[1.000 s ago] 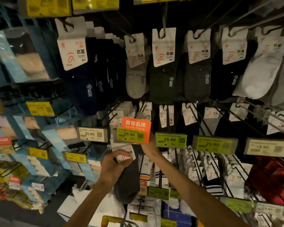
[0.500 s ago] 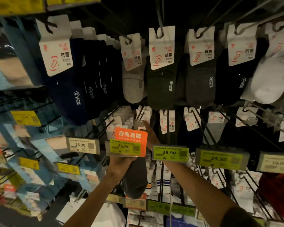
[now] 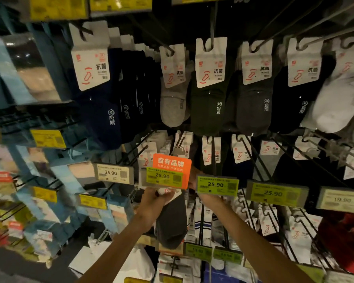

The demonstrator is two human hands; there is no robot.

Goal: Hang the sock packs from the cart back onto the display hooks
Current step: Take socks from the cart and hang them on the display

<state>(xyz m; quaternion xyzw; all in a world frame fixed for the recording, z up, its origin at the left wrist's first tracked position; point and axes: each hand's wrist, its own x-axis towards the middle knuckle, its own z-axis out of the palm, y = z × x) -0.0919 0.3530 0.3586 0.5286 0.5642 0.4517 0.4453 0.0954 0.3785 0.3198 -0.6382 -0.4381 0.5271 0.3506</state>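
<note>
Our left hand (image 3: pixel 151 203) pinched the top of a dark sock pack (image 3: pixel 172 221) hanging below it; our right hand's (image 3: pixel 194 178) grip was hidden.

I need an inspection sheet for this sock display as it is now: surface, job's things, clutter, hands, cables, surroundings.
surface: display wall of black wire hooks; no table seen.
job's things: one dark grey sock pack hangs from the hand just below the orange sign; whether it is on a hook is hidden; cart not in view.
clutter: nothing seen.
grippers: left hand grips the pack's white card top; right hand reaches up behind the price tags, fingers hidden.
cables: nothing seen.
surroundings: rows of hung socks above; blue-framed packs at left; dim light.
</note>
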